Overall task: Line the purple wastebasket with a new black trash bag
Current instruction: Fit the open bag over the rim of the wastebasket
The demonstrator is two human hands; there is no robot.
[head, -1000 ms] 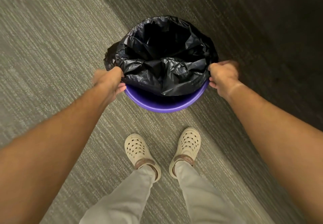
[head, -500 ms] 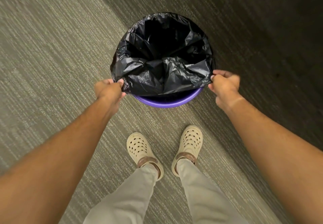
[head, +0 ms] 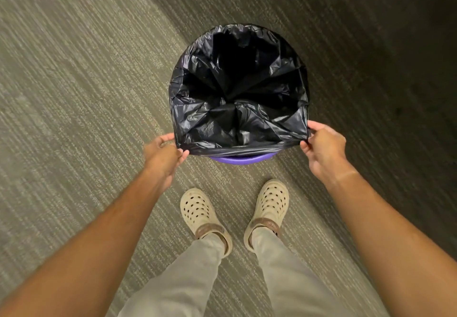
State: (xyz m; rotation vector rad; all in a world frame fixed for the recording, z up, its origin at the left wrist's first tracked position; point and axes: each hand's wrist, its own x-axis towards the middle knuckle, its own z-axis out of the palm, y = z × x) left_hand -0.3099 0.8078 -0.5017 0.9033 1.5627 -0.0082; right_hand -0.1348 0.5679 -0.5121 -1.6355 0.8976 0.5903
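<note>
The purple wastebasket (head: pixel 241 160) stands on the carpet in front of me, and only a sliver of its near rim shows. A black trash bag (head: pixel 237 99) covers its mouth, wrapped over the far and side rim, with its crinkled inside sagging into the basket. My left hand (head: pixel 164 154) pinches the bag's near left corner. My right hand (head: pixel 322 147) pinches the near right corner. Between them the bag's near edge is stretched straight just above the purple rim.
Grey striped carpet (head: pixel 74 109) lies all around the basket. My two feet in cream clogs (head: pixel 199 214) (head: pixel 270 204) stand just behind it. The floor to the upper right is in dark shadow.
Both hands have drawn the bag's near edge toward me and spread it wider. It now covers almost all of the purple rim that showed before, and the bag's opening has widened.
</note>
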